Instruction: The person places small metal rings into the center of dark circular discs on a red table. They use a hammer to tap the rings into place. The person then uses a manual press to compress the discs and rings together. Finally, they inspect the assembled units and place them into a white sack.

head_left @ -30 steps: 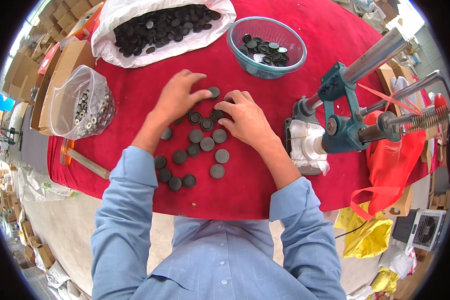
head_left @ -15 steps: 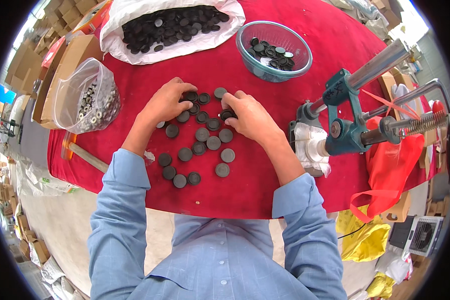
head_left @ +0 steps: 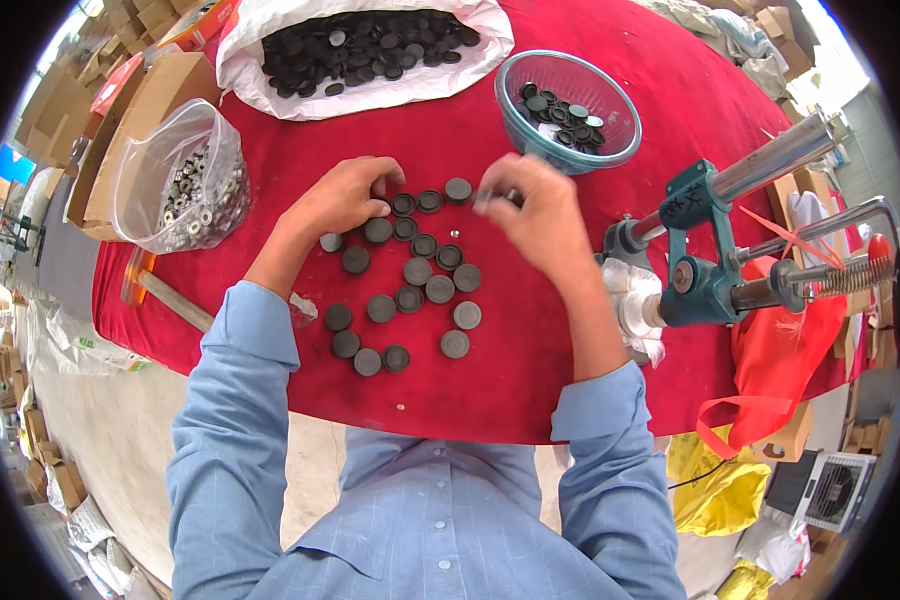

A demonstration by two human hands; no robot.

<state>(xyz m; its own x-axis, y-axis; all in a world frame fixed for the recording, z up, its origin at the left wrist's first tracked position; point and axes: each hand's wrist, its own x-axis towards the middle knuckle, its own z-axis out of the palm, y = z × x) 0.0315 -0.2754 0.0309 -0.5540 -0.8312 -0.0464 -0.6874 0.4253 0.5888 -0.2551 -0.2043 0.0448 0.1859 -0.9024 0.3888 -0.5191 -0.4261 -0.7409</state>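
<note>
Several round black caps (head_left: pixel 439 289) lie scattered on a red-covered table (head_left: pixel 510 390), some with hollow side up. My left hand (head_left: pixel 348 196) rests at the upper left of them. Its fingers are curled, with thumb and forefinger apart beside a hollow-side-up cap (head_left: pixel 403 204); the space under the palm is hidden. My right hand (head_left: pixel 542 212), blurred, is raised right of the caps, just below a clear bowl (head_left: pixel 622 150). Its fingers pinch a dark cap (head_left: pixel 514 196), only partly visible. A tiny shiny piece (head_left: pixel 455 234) lies between the hands.
A white sack (head_left: pixel 245 75) full of black caps lies at the back. Left are a clear bag (head_left: pixel 135 200) of small metal rings and a hammer (head_left: pixel 175 301). A green hand press (head_left: pixel 695 270) stands at the right, with a red bag (head_left: pixel 785 340) beside it.
My right hand has moved up and right, away from the caps toward the bowl. A cap that was between my left thumb and forefinger now lies beside their tips. The view has shifted slightly.
</note>
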